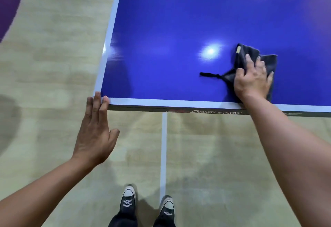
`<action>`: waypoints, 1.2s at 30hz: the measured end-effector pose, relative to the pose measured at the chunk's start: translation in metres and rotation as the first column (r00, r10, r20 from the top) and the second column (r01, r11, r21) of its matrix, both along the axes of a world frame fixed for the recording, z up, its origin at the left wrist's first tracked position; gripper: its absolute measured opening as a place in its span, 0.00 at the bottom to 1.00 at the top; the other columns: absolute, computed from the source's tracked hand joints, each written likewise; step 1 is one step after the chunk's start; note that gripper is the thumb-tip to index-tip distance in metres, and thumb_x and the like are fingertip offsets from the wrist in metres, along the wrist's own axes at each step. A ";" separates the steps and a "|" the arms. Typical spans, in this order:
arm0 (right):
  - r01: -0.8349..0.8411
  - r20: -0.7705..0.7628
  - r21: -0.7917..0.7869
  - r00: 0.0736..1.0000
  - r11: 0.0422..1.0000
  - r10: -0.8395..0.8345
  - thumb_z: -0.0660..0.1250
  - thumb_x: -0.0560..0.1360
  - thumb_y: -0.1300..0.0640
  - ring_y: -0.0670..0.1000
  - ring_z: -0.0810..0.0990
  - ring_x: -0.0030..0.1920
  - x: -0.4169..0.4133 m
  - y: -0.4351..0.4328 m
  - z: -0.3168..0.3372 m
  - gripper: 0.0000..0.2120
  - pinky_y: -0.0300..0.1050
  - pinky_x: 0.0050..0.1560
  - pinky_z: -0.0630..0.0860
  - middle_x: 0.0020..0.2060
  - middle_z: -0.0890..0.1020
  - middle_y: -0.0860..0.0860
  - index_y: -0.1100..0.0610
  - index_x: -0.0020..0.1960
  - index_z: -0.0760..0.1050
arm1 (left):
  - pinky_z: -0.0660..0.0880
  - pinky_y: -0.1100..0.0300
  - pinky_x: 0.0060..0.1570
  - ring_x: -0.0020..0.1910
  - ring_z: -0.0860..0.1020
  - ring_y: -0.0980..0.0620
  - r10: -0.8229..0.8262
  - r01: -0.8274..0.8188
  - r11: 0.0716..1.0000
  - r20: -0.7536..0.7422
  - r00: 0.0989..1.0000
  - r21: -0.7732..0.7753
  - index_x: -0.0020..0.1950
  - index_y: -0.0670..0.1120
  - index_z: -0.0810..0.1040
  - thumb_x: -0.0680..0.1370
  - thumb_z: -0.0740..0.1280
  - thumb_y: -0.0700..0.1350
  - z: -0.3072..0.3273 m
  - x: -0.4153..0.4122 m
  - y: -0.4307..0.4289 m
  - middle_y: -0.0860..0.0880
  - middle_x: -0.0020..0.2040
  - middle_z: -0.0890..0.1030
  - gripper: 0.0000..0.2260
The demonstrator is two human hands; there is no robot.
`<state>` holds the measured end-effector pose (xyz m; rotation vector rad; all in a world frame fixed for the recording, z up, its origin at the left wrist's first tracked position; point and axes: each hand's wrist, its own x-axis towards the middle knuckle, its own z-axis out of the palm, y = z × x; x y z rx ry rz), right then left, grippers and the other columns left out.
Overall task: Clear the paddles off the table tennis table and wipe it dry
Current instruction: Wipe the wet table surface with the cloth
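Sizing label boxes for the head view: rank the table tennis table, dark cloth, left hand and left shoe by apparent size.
1. Table tennis table
2. Left hand and dark cloth: look alike; the right hand covers part of the cloth
3. Left shoe

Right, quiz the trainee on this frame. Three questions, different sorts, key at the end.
1. True or false: a paddle lies on the visible part of the table.
2. What does the right hand press onto the table? A) sponge B) dark cloth C) paper towel
3. Fill in: the fingers of the left hand touch the table's near ____.
Key: 1 false; 2 B; 3 corner.
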<state>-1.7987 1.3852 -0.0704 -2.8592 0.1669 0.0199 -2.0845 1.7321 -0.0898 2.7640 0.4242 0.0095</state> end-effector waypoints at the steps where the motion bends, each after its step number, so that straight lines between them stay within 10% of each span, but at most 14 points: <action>1: 0.027 0.000 0.002 1.000 1.000 -0.027 0.54 0.82 0.48 0.54 0.53 0.82 -0.001 -0.009 0.000 0.28 0.60 0.81 0.42 0.82 0.56 0.56 0.48 0.82 0.58 | 0.44 0.52 0.80 0.81 0.37 0.47 -0.005 0.005 1.000 -0.004 1.000 0.011 0.82 0.41 0.50 0.72 0.51 0.52 0.000 0.000 0.000 0.46 0.83 0.42 0.39; 12: -0.306 0.052 -0.029 0.950 0.952 0.307 0.51 0.83 0.50 0.53 0.49 0.82 -0.062 0.161 -0.007 0.29 0.61 0.80 0.40 0.83 0.53 0.55 0.50 0.83 0.53 | 0.53 0.46 0.78 0.82 0.46 0.40 -0.035 0.032 0.997 0.044 0.998 0.074 0.81 0.38 0.54 0.74 0.52 0.49 0.001 -0.001 0.010 0.39 0.82 0.50 0.35; 21: -0.773 0.031 0.026 0.635 0.634 0.772 0.51 0.83 0.45 0.48 0.48 0.82 -0.158 0.338 -0.010 0.27 0.57 0.80 0.36 0.83 0.55 0.49 0.45 0.81 0.59 | 0.61 0.42 0.74 0.76 0.63 0.35 0.159 -0.154 0.987 0.159 0.974 -0.048 0.75 0.35 0.66 0.71 0.58 0.40 0.015 -0.021 0.027 0.34 0.76 0.65 0.30; 27: -0.707 0.084 0.037 0.706 0.706 0.703 0.53 0.83 0.47 0.47 0.51 0.82 -0.143 0.274 -0.011 0.27 0.55 0.80 0.41 0.82 0.58 0.48 0.44 0.81 0.58 | 0.64 0.38 0.72 0.74 0.66 0.32 0.022 -0.035 0.997 0.180 0.983 0.068 0.75 0.35 0.67 0.72 0.56 0.41 0.017 -0.004 0.006 0.34 0.75 0.67 0.30; 36: -0.170 -0.014 -0.053 0.985 0.984 0.170 0.53 0.82 0.45 0.49 0.51 0.82 -0.060 0.026 -0.007 0.29 0.58 0.81 0.41 0.83 0.55 0.51 0.44 0.82 0.54 | 0.59 0.39 0.75 0.79 0.58 0.37 -0.032 0.026 0.990 0.041 0.999 0.139 0.79 0.40 0.61 0.74 0.58 0.48 0.004 0.009 -0.035 0.39 0.79 0.62 0.33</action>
